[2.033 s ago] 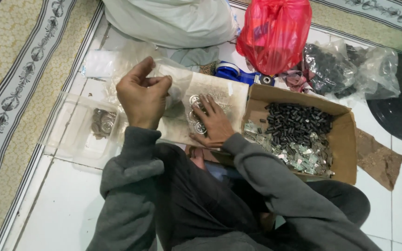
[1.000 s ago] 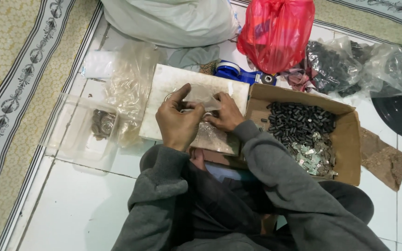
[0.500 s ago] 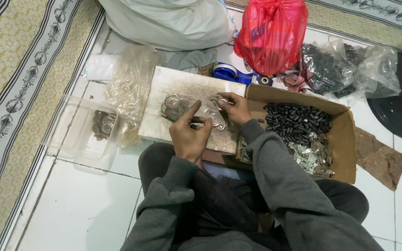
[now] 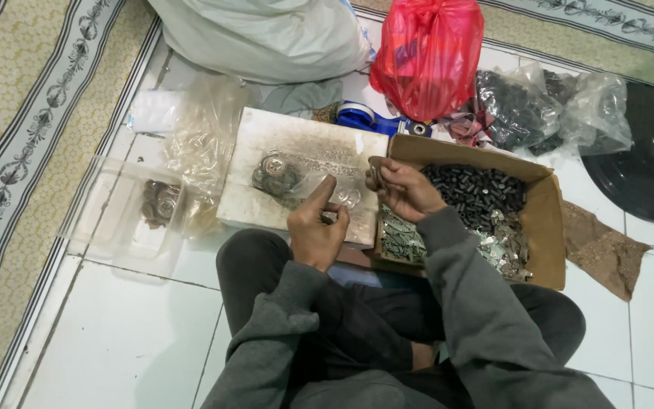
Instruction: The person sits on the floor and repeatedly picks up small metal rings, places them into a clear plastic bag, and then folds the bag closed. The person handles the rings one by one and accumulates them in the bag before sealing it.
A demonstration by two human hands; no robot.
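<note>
left hand [image 4: 316, 227] is pinching, fingers closed, a clear plastic bag [image 4: 325, 188] of round metal parts on the white board [image 4: 266, 208] | right hand [image 4: 403, 189] is curling around small pieces at the near-left corner of the cardboard box [image 4: 543, 227] | better keeping the bag mouth wide while dropping them in

Up top, a white sack [image 4: 266, 34] slumps beside a knotted red plastic bag [image 4: 427, 57]. A blue tape roll [image 4: 357, 117] lies just below, clear bags of dark parts [image 4: 546, 110] to the right, a black disc [image 4: 645, 155] at the edge.
</note>
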